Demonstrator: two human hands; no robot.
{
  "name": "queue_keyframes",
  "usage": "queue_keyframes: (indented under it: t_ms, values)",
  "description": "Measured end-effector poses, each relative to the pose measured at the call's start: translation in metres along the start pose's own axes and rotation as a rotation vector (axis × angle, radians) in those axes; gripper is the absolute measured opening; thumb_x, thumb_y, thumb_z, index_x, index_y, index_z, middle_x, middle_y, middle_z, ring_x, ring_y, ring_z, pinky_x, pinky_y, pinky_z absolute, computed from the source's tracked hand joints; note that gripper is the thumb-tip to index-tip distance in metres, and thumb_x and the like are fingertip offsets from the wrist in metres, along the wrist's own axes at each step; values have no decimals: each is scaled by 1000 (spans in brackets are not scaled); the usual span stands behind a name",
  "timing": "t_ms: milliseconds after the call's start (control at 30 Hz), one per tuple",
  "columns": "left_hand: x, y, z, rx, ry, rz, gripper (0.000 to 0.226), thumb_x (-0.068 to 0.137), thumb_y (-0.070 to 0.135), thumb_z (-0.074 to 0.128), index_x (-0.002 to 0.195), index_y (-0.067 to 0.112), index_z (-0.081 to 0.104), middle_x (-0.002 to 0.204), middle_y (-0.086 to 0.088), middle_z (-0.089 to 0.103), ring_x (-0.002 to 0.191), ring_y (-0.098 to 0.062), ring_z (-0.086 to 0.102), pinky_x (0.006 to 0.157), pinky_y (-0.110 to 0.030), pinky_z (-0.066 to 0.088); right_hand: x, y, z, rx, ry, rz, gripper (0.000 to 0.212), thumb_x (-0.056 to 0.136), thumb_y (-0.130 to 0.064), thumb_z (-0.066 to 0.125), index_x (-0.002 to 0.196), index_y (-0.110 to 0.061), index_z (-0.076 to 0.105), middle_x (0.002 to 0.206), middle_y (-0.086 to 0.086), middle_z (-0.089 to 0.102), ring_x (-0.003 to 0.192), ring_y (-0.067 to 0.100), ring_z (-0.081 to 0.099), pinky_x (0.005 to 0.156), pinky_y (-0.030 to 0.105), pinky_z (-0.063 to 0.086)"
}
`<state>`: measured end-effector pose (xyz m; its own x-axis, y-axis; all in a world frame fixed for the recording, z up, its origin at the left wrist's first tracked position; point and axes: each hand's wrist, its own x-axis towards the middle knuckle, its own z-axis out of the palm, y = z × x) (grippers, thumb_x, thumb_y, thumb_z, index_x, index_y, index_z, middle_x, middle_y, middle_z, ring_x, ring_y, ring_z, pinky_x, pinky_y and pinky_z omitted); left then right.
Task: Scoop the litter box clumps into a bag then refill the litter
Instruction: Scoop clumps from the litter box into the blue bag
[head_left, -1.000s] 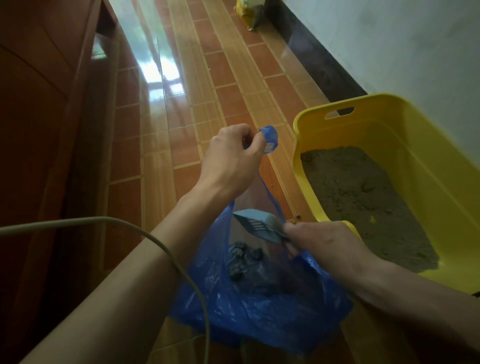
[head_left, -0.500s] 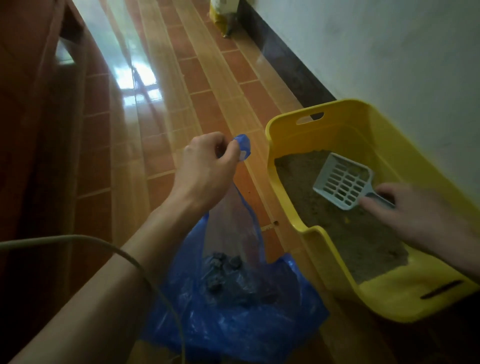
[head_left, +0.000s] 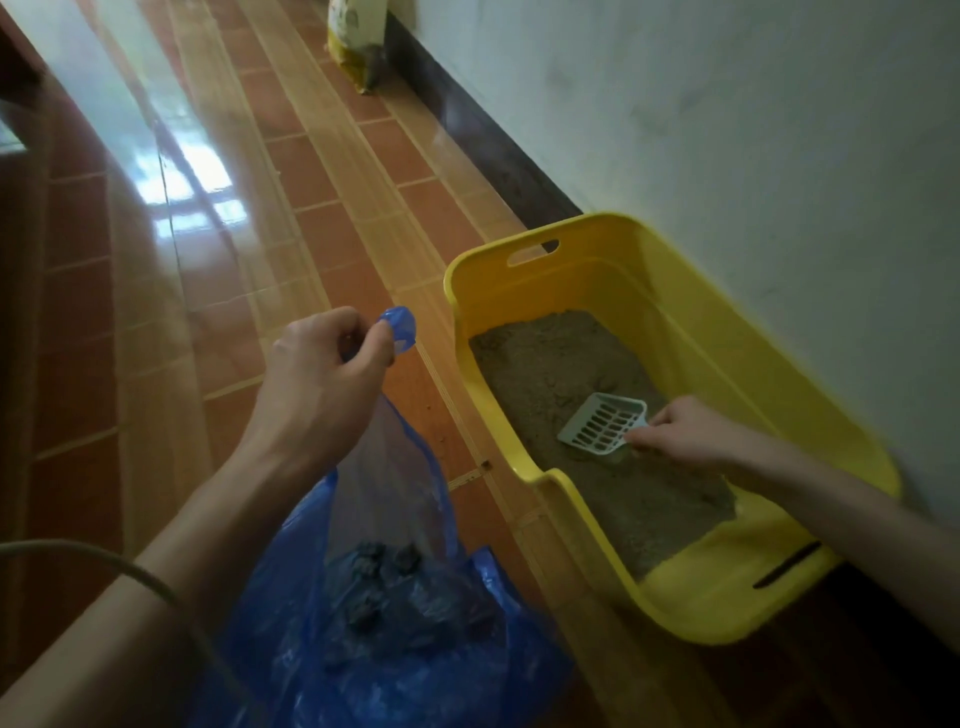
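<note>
The left hand pinches the bag by its handle at centre frame, holding the mouth up and open; dark clumps lie in its bottom at lower centre. The right hand grips the scoop by its handle, the slotted head low over the litter inside the yellow box at right.

The likeliest slip is a spill on the carry: a loaded scoop must clear the box's near rim, then cross a strip of bare floor before reaching the bag. Tilting the scoop or clipping the rim would drop clumps on the tiles. The bag's mouth is narrow and limp, so a slackened pinch could let it fold shut.

The box sits against the wall on the right, leaving no room there; the left side is open floor. A cord crosses the left forearm and could snag.
</note>
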<state>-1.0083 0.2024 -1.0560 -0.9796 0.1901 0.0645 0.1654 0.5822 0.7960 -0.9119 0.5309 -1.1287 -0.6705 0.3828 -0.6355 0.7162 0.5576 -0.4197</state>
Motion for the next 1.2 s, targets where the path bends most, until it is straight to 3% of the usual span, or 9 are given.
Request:
queue_keyframes:
  t_ms: [100,333,533,600,733,1033,1200]
  values:
    - [0,-1,1,-18,-18,-14,37,104,24,57,77,2,68,50,9,46,40,-3,42,49,-29,29,2,0,7,40,-23,-3,28,96,-27,66,83,-4,77,42,-8,55,33,2,42,36,18,31]
    - [0,-1,5,-30,-37,-30,36,105,23,57,79,3,69,44,14,49,41,4,47,49,-24,29,13,5,21,123,1,-80,31,93,-31,69,76,-7,79,59,1,60,59,19,47,55,32,34]
    - [1,-1,8,-22,-43,-42,35,105,25,57,78,5,70,42,15,48,40,1,45,48,-23,29,16,4,31,108,18,-106,31,92,-37,69,72,-13,78,61,6,61,58,19,48,59,36,34]
    - [1,0,9,-12,-59,-42,35,105,25,56,78,5,69,42,18,50,39,1,45,45,-18,28,17,2,36,169,13,-101,30,93,-36,69,77,-12,78,68,9,67,62,19,53,60,35,38]
    - [0,1,11,-12,-68,-32,35,105,25,56,79,5,68,43,21,51,39,0,46,41,-15,30,19,-5,43,313,-18,-80,28,97,-32,65,89,-8,77,60,-5,60,53,7,50,49,21,39]
    - [-1,0,8,-10,-59,-4,35,106,25,56,81,5,69,56,10,50,42,3,49,51,-26,31,18,-2,50,461,-25,-125,26,97,-30,64,94,-6,76,59,-5,53,47,2,45,44,15,36]
    - [0,0,9,-15,-48,-19,36,105,25,57,78,6,70,44,12,47,39,0,45,49,-25,28,10,-3,42,504,-39,-150,29,97,-32,65,94,-5,76,56,-7,51,44,3,42,42,14,32]
